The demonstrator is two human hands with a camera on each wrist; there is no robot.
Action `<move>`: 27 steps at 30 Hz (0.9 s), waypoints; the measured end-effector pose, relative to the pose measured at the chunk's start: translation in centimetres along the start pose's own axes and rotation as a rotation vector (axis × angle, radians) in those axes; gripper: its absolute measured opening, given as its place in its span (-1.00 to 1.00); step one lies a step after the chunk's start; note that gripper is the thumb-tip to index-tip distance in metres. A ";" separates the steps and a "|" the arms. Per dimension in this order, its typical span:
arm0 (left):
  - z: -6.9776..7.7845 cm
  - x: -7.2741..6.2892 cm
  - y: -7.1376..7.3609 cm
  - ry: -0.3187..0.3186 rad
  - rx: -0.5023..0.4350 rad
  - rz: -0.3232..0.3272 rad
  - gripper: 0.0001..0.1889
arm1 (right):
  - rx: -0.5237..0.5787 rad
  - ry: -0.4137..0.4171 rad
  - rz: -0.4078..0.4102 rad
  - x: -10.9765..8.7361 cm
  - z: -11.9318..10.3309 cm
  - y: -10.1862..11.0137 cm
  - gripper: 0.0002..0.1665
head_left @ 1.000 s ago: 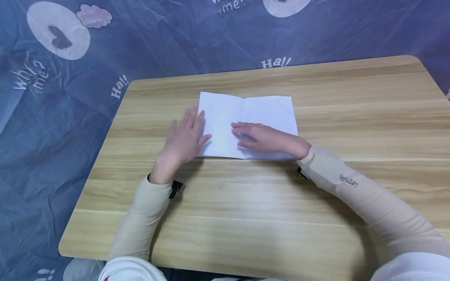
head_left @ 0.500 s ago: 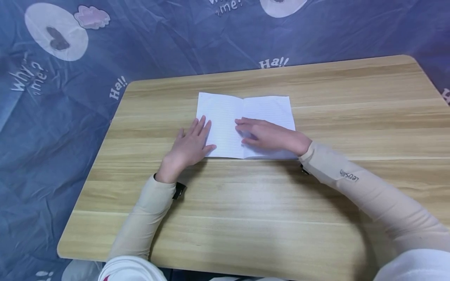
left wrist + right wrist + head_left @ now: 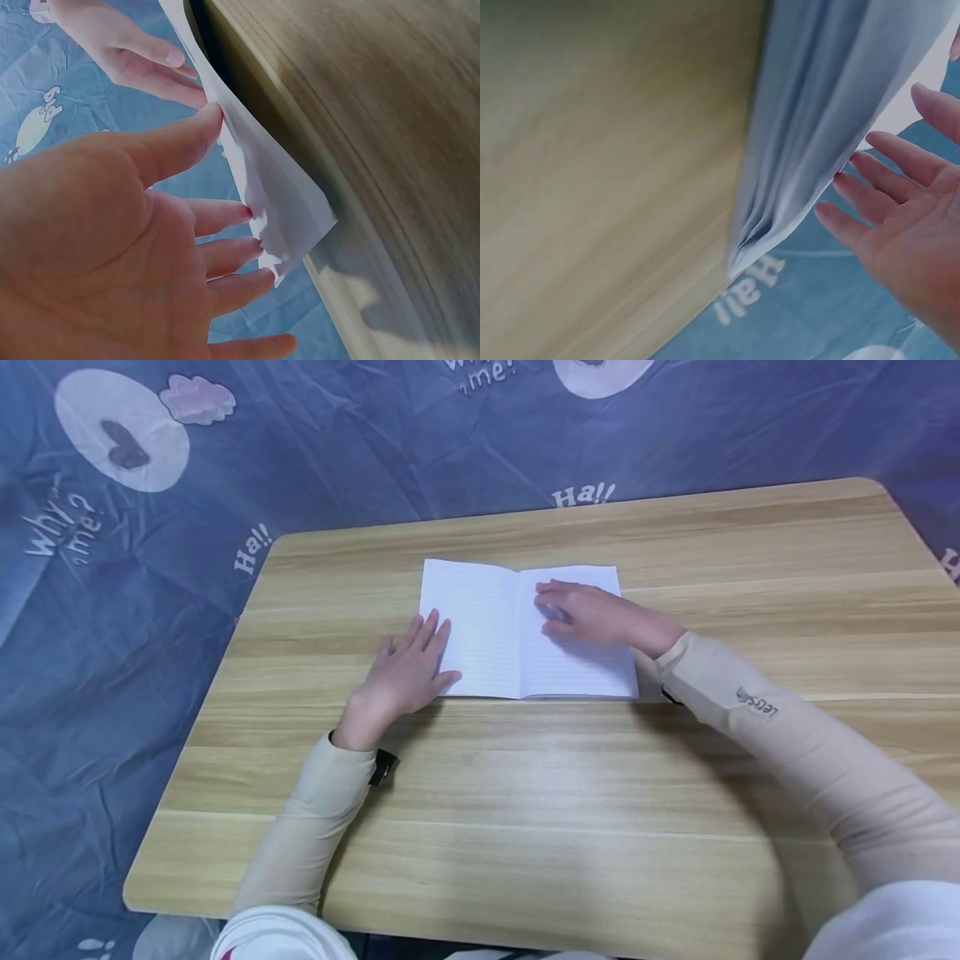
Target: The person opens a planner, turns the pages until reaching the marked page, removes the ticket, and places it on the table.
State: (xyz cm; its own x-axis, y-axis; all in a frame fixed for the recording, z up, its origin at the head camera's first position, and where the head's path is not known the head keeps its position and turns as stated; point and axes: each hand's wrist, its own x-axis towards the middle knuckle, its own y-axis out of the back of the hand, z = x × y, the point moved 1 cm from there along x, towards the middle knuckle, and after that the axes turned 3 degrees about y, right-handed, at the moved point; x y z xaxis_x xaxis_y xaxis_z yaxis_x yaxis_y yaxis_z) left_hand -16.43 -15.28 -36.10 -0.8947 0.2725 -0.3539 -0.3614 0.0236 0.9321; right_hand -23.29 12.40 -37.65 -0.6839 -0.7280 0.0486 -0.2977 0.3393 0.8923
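An open notebook (image 3: 480, 635) with white lined pages lies on the wooden table, its centre fold running away from the person. My left hand (image 3: 405, 677) rests on the lower left of the left page, fingers spread; in the left wrist view its thumb and fingertips touch the paper (image 3: 285, 195). Over the right page is my right hand (image 3: 592, 614), fingers slightly bent, fingertips on the upper part of that page near the fold. The right wrist view shows those fingers (image 3: 885, 176) against the page, with the layered page edges (image 3: 810, 112) beside them. Neither hand grips anything.
The wooden table (image 3: 525, 810) spreads around the notebook on all sides. A blue printed cloth (image 3: 360, 443) hangs behind it and to the left. Beige sleeves cover both forearms, with a small black device (image 3: 382, 767) at the left wrist.
My left hand has slid slightly right and nearer onto the left page, then stayed. The right hand has moved from around the centre fold up and right across the right page.
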 end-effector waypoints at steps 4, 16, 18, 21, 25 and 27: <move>0.0 -0.1 0.0 0.004 -0.002 0.003 -0.18 | -0.022 -0.047 0.012 0.1 1.2 0.8 -0.48; 0.1 -0.2 -0.1 0.016 0.001 0.000 -0.18 | -0.010 -0.192 0.025 1.3 4.8 2.1 -0.44; 0.0 -0.2 -0.1 0.015 0.001 -0.002 -0.18 | 0.000 -0.214 0.013 1.4 5.1 2.1 -0.42; 0.1 -0.2 -0.1 0.013 -0.006 -0.001 -0.18 | 0.009 -0.227 0.011 1.6 5.3 2.0 -0.41; 0.1 -0.2 -0.2 0.011 -0.011 -0.002 -0.18 | 0.032 -0.218 0.039 1.6 5.3 2.0 -0.44; 0.0 -0.2 -0.2 0.010 -0.009 -0.005 -0.18 | 0.043 -0.218 0.056 1.6 5.1 2.0 -0.45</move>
State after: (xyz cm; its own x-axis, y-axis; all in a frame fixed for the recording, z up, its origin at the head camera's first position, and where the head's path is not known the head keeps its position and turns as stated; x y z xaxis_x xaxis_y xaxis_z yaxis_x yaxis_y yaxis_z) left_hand -16.15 -15.33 -36.21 -0.8953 0.2631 -0.3595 -0.3685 0.0160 0.9295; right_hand -28.39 14.98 -38.09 -0.8266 -0.5628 -0.0052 -0.2805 0.4039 0.8707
